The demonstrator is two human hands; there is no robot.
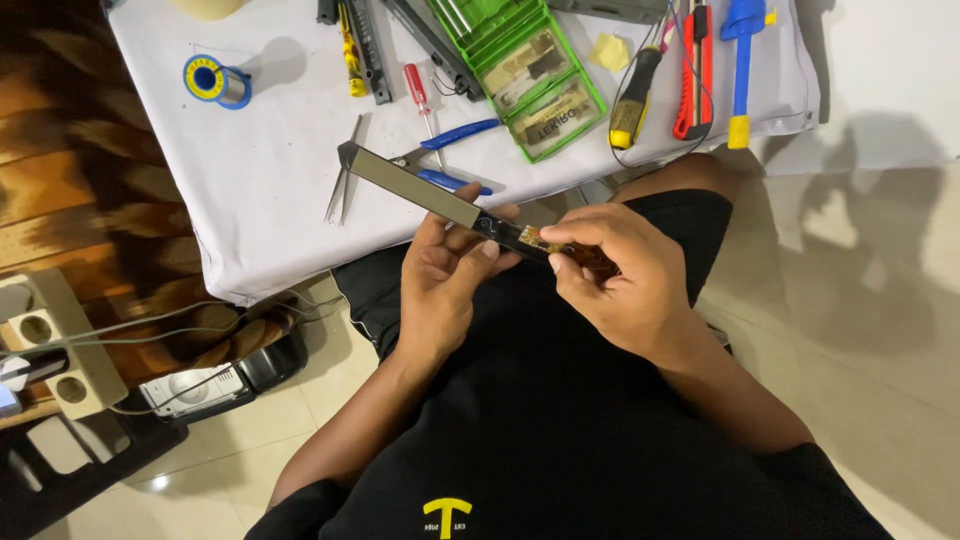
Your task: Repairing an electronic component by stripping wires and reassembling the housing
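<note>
Grey flat device strip held over the lap, just off the white cloth's edge. Left hand wrapped round its dark end, right hand pinching the exposed circuit board. Blue-handled pliers, tweezers, green case behind.

— What are we seeing on the white cloth covering the low table?

— We're seeing a solder spool lying at the left, tweezers near the front edge, blue-handled pliers and a red screwdriver beside them.

— And further right?

— We're noticing a green case sitting open, then a red utility knife and a blue tool lying near the cloth's right edge.
</note>
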